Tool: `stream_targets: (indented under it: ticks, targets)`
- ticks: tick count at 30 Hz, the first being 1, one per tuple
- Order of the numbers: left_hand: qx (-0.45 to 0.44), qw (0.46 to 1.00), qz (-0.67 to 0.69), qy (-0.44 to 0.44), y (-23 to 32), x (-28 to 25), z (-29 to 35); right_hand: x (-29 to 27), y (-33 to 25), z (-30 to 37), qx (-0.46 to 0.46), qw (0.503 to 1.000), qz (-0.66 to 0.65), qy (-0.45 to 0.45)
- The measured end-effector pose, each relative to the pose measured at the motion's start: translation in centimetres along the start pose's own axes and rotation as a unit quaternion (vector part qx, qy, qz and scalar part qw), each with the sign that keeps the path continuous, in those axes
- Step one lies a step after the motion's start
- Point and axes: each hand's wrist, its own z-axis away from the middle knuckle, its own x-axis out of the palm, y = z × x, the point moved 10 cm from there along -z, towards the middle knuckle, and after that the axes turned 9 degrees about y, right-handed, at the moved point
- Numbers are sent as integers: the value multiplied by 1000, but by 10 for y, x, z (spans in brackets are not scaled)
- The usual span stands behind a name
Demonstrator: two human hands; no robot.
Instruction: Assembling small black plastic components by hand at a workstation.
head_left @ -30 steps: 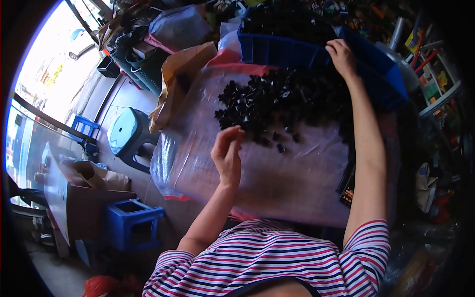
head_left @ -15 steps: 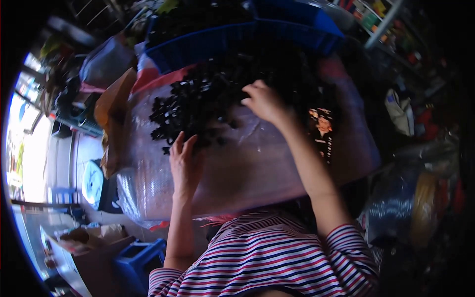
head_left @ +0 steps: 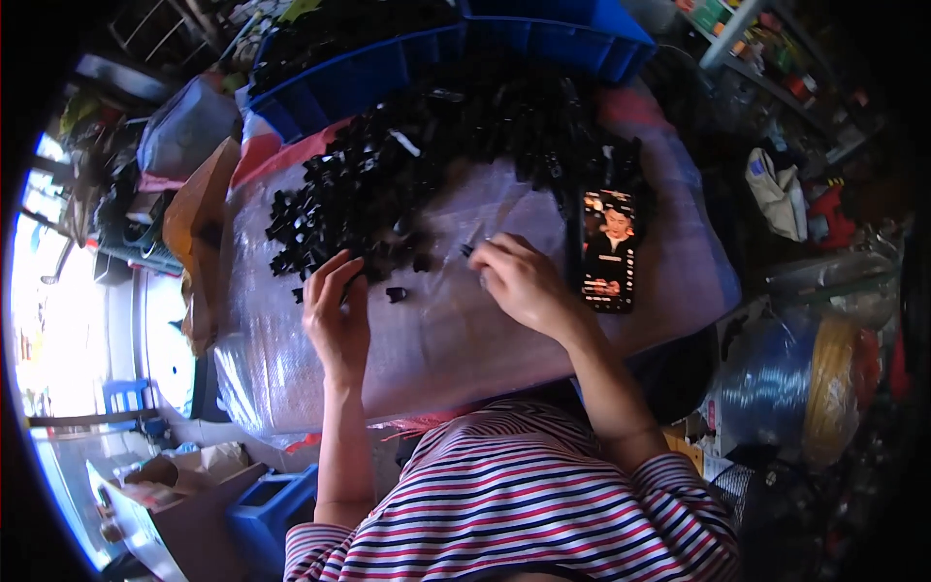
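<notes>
My right hand [head_left: 525,282] pinches a black part [head_left: 466,250], mostly hidden. Left hand [head_left: 333,315] half-curled beside the pile [head_left: 335,194]; can't tell if it holds anything. Bins [head_left: 364,80] cut off above.

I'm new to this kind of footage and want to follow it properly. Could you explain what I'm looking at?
There is no machine here: a person works bare-handed. The view comes from a fisheye camera worn on the head, looking down, so edges bend and the left of the picture is the person's left. On a plastic-covered surface lies a spread pile of small black pieces, with a lit phone to its right and blue bins beyond. The right hand seems to pinch one small dark piece. The left hand is at the pile's near edge; whether it holds anything is unclear.
</notes>
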Motion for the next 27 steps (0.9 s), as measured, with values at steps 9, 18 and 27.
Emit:
stream_targets:
  ticks: [9,18,27]
  targets:
    - [-21,999,14,-48,4,26,-2,-20,6,29,23,997,-14,75]
    - [25,982,-97,-159,10,48,34,-12,10,32,32,998,-16,55]
    - [18,984,1,-177,19,54,39,-15,10,34,26,998,-17,54]
